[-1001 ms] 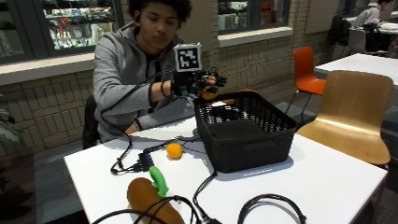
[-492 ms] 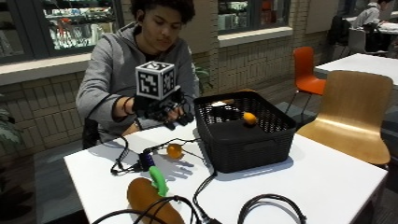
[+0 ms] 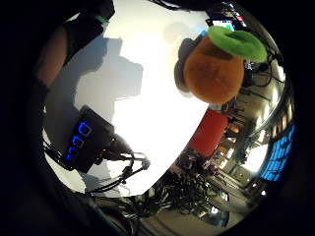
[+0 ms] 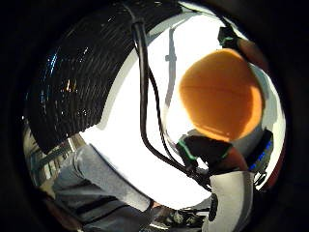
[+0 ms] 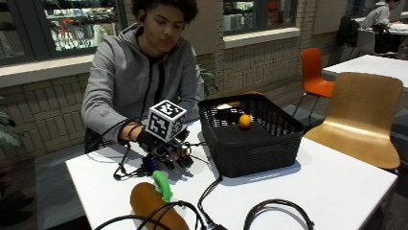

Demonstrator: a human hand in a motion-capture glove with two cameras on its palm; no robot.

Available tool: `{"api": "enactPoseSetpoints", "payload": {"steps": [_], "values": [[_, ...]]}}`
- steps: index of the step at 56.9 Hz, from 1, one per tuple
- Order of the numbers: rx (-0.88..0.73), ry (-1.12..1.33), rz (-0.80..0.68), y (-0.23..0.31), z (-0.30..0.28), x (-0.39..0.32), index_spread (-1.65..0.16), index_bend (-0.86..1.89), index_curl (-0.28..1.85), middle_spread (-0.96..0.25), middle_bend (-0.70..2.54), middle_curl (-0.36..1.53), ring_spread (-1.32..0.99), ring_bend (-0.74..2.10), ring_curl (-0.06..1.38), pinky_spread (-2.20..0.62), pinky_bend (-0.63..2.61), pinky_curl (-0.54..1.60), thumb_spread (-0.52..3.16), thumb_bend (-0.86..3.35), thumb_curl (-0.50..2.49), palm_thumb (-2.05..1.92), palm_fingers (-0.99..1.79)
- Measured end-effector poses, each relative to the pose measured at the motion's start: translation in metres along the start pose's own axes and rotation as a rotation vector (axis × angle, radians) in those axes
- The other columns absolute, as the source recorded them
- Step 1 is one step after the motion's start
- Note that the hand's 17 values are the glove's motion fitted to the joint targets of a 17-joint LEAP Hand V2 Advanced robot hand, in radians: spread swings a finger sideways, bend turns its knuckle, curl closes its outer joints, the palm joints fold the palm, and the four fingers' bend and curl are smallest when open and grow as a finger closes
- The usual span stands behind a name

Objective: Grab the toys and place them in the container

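Observation:
My gloved right hand point(image 5: 167, 152) is down on the white table point(image 5: 331, 187), just left of the black mesh basket point(image 5: 255, 143). In the thumb side palm view a small orange plush fruit point(image 4: 222, 94) sits close to the palm, with fingertips point(image 4: 205, 150) curled against two of its sides. Its green leaf shows in the other palm view point(image 3: 214, 69). From outside, the hand hides this toy. Another orange toy point(image 5: 244, 121) lies inside the basket. A plush carrot point(image 5: 156, 206) with a green top lies near the front edge.
A small black box with blue lights point(image 3: 86, 140) and its cables lie by the hand. Black cables point(image 5: 274, 211) loop across the table's front. The basket wall point(image 4: 82, 82) is close beside the hand. A wooden chair point(image 5: 363, 115) stands to the right.
The hand came back from over the basket, where an orange toy now lies, and dropped to the table onto the small orange fruit.

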State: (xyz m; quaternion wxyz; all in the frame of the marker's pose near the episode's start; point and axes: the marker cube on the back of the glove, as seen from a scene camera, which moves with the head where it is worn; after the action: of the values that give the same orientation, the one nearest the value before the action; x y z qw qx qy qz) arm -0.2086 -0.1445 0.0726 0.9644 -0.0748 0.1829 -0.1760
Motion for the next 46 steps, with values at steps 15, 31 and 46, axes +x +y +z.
{"api": "enactPoseSetpoints", "payload": {"steps": [15,31,46], "values": [[0.017,-0.029,-0.038,-0.007,0.002,-0.011,-0.27,0.52,0.49,0.02,0.12,0.24,-0.11,0.14,0.25,-0.03,0.72,0.38,1.31,0.02,0.32,0.38,-0.11],[0.194,0.04,-0.076,-0.004,-0.01,-0.018,-0.22,1.12,0.64,0.0,0.22,0.26,-0.12,0.11,0.15,-0.03,0.6,0.34,1.4,0.13,0.36,0.61,-0.01],[0.442,-0.017,-0.069,-0.006,-0.102,-0.024,-0.17,1.14,0.64,-0.07,0.4,0.36,-0.16,0.17,0.14,-0.04,0.49,0.32,1.42,0.15,0.36,0.69,0.09]]}}
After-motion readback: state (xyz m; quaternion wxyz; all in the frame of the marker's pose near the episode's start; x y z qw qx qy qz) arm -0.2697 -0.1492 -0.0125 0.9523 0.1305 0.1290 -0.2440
